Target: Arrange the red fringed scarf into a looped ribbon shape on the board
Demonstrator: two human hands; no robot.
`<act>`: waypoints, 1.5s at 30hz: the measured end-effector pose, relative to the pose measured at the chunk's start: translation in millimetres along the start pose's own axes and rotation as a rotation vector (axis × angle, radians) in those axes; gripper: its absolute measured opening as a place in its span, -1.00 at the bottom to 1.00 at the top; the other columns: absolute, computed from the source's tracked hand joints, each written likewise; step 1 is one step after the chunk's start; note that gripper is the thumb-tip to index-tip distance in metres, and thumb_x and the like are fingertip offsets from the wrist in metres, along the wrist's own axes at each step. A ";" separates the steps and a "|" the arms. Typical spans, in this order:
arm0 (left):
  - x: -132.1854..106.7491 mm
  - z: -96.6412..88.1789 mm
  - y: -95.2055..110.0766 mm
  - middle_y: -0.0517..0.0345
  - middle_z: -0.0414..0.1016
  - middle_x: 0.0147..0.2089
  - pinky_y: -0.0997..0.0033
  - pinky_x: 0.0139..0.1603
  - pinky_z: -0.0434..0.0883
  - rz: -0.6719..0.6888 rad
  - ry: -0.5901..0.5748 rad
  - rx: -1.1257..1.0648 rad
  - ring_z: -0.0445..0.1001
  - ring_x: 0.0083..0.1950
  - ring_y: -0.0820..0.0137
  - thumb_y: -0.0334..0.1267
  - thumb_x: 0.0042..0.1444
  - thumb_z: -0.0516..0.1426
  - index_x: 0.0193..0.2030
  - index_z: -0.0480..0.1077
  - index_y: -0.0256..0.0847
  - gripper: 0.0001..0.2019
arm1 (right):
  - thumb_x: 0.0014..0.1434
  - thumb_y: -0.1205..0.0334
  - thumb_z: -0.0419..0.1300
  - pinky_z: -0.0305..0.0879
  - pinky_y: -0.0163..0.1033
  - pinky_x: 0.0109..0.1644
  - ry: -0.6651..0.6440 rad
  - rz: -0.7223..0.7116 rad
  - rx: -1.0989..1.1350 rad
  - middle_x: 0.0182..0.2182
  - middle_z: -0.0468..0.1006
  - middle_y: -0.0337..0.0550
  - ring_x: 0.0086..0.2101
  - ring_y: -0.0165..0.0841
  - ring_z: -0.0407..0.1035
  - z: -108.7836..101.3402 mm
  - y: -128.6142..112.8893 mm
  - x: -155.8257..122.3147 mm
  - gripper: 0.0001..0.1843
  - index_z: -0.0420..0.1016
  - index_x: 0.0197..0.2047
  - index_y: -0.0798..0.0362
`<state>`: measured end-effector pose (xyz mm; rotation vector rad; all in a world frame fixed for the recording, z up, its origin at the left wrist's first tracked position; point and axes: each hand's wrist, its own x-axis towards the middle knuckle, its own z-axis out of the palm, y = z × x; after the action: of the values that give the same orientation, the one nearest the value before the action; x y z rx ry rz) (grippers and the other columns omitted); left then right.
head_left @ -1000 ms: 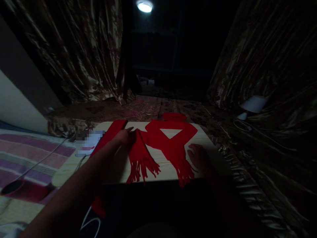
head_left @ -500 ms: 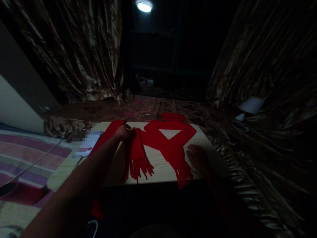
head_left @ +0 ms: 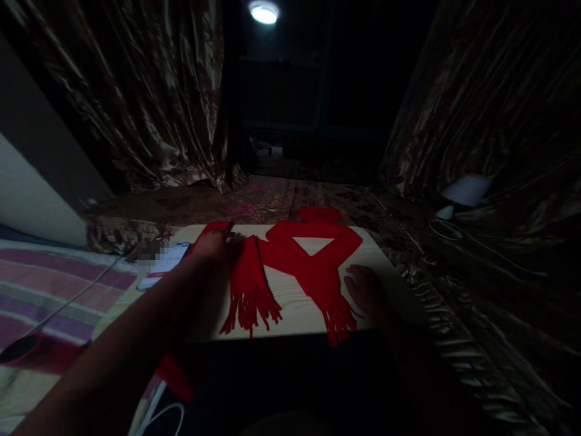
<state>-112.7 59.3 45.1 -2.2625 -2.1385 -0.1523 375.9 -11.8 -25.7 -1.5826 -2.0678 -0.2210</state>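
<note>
In front of you, the pale wooden table (head_left: 295, 304) has rounded corners. On it you have a red scarf (head_left: 318, 275), looped by the far edge, fringes at the near edge; a partly hidden red strip (head_left: 218, 226); a phone (head_left: 166, 265) by the left edge.

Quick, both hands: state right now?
Left hand: at red fringed cloth scarf; grip cannot be told.
Right hand: loosely open over pale wooden tabletop, nothing visibly held.
</note>
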 end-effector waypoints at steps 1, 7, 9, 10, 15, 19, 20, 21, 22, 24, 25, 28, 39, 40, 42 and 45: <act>-5.9 3.3 -2.8 -0.03 0.42 0.33 0.07 0.25 0.31 0.029 -0.003 0.045 0.36 0.33 0.03 0.05 0.26 0.04 0.32 0.38 -0.01 -0.47 | 0.28 0.22 0.09 0.28 -0.08 0.16 0.002 -0.003 -0.002 -0.05 0.61 0.06 -0.01 -0.15 0.42 0.0 0.0 -0.1 -0.72 0.56 -0.07 0.13; -32.4 35.2 -4.7 0.05 0.05 0.54 -0.40 0.32 0.08 0.003 0.009 0.037 0.00 0.52 -0.06 0.02 0.38 -0.23 0.46 0.15 0.00 -0.42 | 0.29 0.22 0.09 0.28 -0.09 0.15 -0.016 0.003 -0.039 -0.05 0.61 0.06 -0.03 -0.15 0.43 -0.6 -0.2 0.8 -0.72 0.57 -0.07 0.13; -33.7 40.7 -3.0 0.05 0.06 0.54 -0.39 0.32 0.08 -0.005 0.032 0.020 -0.01 0.51 -0.06 0.02 0.38 -0.24 0.46 0.17 -0.02 -0.41 | 0.29 0.22 0.09 0.27 -0.10 0.17 -0.025 0.014 -0.035 -0.04 0.60 0.04 -0.01 -0.16 0.42 0.1 0.3 0.8 -0.71 0.56 -0.05 0.12; -33.6 41.7 -2.5 0.05 0.08 0.53 -0.39 0.32 0.08 -0.004 0.041 0.016 0.00 0.51 -0.06 0.02 0.38 -0.23 0.45 0.18 -0.02 -0.41 | 0.29 0.22 0.08 0.27 -0.10 0.18 -0.028 0.017 -0.030 -0.02 0.60 0.04 0.00 -0.16 0.41 0.4 0.6 0.6 -0.71 0.56 -0.04 0.12; -32.7 39.6 -2.5 0.07 0.10 0.52 -0.33 0.35 0.07 -0.002 0.055 -0.023 0.01 0.51 -0.05 0.01 0.37 -0.17 0.44 0.20 0.03 -0.44 | 0.28 0.22 0.08 0.25 -0.11 0.19 -0.051 0.033 -0.016 0.00 0.59 0.04 0.02 -0.17 0.39 -0.6 1.3 -0.4 -0.69 0.55 -0.03 0.13; -33.2 39.2 -1.8 0.07 0.11 0.52 -0.31 0.36 0.05 -0.021 0.050 -0.040 0.01 0.51 -0.05 -0.01 0.36 -0.14 0.42 0.23 0.03 -0.46 | 0.25 0.23 0.09 0.26 -0.16 0.12 -0.117 0.029 -0.009 -0.11 0.62 0.00 -0.05 -0.21 0.42 -10.3 1.7 11.0 -0.73 0.58 -0.13 0.10; -33.1 39.6 -1.7 0.07 0.11 0.52 -0.31 0.36 0.05 -0.021 0.052 -0.044 0.02 0.50 -0.05 -0.01 0.36 -0.14 0.42 0.23 0.02 -0.46 | 0.25 0.23 0.08 0.27 -0.18 0.06 -0.146 0.042 -0.001 -0.18 0.63 -0.03 -0.12 -0.23 0.43 -13.7 1.0 16.9 -0.75 0.58 -0.20 0.08; -33.0 40.1 -1.7 0.06 0.11 0.52 -0.30 0.36 0.05 -0.018 0.053 -0.049 0.02 0.50 -0.05 -0.01 0.36 -0.13 0.41 0.24 0.02 -0.47 | 0.25 0.22 0.07 0.29 -0.21 0.00 -0.168 0.065 0.011 -0.24 0.63 -0.07 -0.18 -0.26 0.44 -17.1 -0.6 23.8 -0.76 0.58 -0.26 0.06; -32.8 40.7 -1.9 0.06 0.11 0.52 -0.30 0.36 0.05 -0.014 0.055 -0.054 0.02 0.50 -0.05 -0.02 0.36 -0.12 0.41 0.24 0.01 -0.46 | 0.26 0.21 0.07 0.29 -0.23 -0.05 -0.179 0.084 0.027 -0.30 0.62 -0.10 -0.24 -0.28 0.44 -20.1 -3.2 31.4 -0.75 0.57 -0.30 0.04; -32.6 41.4 -2.4 0.05 0.11 0.52 -0.30 0.36 0.05 -0.011 0.054 -0.060 0.01 0.51 -0.05 -0.01 0.36 -0.13 0.42 0.23 0.01 -0.46 | 0.27 0.20 0.07 0.29 -0.25 -0.08 -0.162 0.089 0.062 -0.32 0.62 -0.12 -0.26 -0.30 0.44 -23.9 -12.0 47.6 -0.75 0.57 -0.31 0.02; -32.6 41.6 -2.7 0.05 0.11 0.52 -0.30 0.36 0.05 -0.011 0.050 -0.059 0.01 0.51 -0.05 -0.01 0.36 -0.14 0.42 0.22 0.01 -0.46 | 0.26 0.18 0.09 0.28 -0.25 -0.04 -0.146 0.056 0.075 -0.29 0.63 -0.11 -0.22 -0.30 0.45 -24.4 -18.3 55.4 -0.77 0.58 -0.27 0.02; -33.1 40.7 -2.8 0.07 0.10 0.52 -0.34 0.35 0.05 -0.011 0.044 -0.045 0.01 0.51 -0.07 0.00 0.36 -0.17 0.43 0.21 0.02 -0.45 | 0.25 0.10 0.16 0.26 -0.22 0.07 -0.131 -0.029 0.089 -0.14 0.63 -0.05 -0.08 -0.25 0.44 -20.8 -42.2 74.2 -0.73 0.60 -0.13 0.05; -33.0 41.0 -3.9 0.05 0.09 0.52 -0.35 0.35 0.06 -0.006 0.042 -0.032 0.00 0.51 -0.07 0.02 0.37 -0.22 0.45 0.19 -0.05 -0.41 | 0.37 -0.17 -0.01 0.14 0.01 0.21 -0.309 -0.106 -0.030 0.28 0.40 -0.04 0.21 -0.09 0.21 6.1 -101.3 64.2 -0.39 0.36 0.34 -0.07; -32.9 41.1 -4.2 0.06 0.10 0.52 -0.34 0.36 0.06 -0.007 0.040 -0.033 0.01 0.51 -0.06 0.02 0.37 -0.22 0.45 0.19 -0.04 -0.41 | 0.38 -0.16 -0.03 0.14 0.02 0.21 -0.310 -0.109 -0.036 0.29 0.39 -0.04 0.22 -0.08 0.20 6.5 -101.4 62.5 -0.39 0.34 0.35 -0.06; -32.7 41.0 -4.7 0.07 0.11 0.52 -0.32 0.36 0.06 -0.005 0.042 -0.036 0.01 0.51 -0.05 0.03 0.37 -0.21 0.44 0.19 -0.03 -0.42 | 0.39 -0.16 -0.04 0.13 0.03 0.21 -0.315 -0.116 -0.040 0.30 0.38 -0.04 0.22 -0.08 0.20 6.5 -100.9 61.1 -0.39 0.32 0.37 -0.06; -32.0 42.0 -6.2 0.08 0.11 0.52 -0.31 0.37 0.04 0.004 0.048 -0.039 0.01 0.51 -0.05 0.03 0.36 -0.17 0.44 0.19 0.01 -0.43 | 0.39 -0.16 -0.05 0.13 0.04 0.21 -0.318 -0.111 -0.039 0.30 0.37 -0.04 0.21 -0.08 0.20 5.3 -100.8 61.6 -0.38 0.31 0.37 -0.06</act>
<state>-118.3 31.4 0.1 -2.2591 -2.1262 -0.2487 268.9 12.2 18.4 -1.6122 -2.4100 -0.0503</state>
